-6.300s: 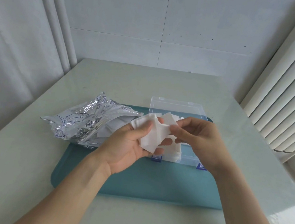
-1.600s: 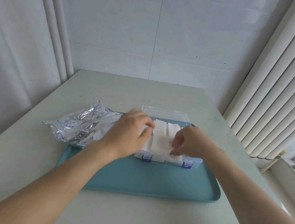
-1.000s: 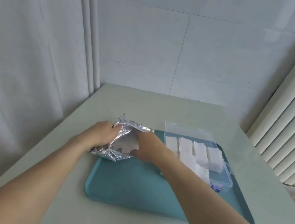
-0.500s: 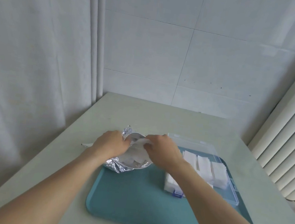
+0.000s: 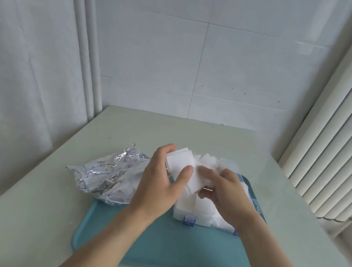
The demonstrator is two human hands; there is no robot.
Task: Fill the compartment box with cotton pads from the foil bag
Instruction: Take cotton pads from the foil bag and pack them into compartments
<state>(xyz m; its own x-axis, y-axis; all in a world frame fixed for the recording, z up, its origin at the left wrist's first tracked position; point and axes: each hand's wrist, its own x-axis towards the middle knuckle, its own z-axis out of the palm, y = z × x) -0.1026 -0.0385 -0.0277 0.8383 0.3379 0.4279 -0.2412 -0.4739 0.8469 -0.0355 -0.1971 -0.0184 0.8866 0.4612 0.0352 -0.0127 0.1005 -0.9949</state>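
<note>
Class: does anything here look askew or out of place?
Mildly: the cotton pads held by the left hand and right hand above the compartment box are fanned unevenly, not squared.

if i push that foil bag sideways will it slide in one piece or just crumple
The foil bag will probably crumple first: it lies creased and slumped, so it looks floppy and light. It straddles the edge of the teal tray, so that edge may snag it. Its shiny film likely slides easily on the table.

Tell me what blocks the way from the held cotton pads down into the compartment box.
Nothing visible: the left hand and right hand hold the stack of white square cotton pads directly above the open clear plastic compartment box.
</note>
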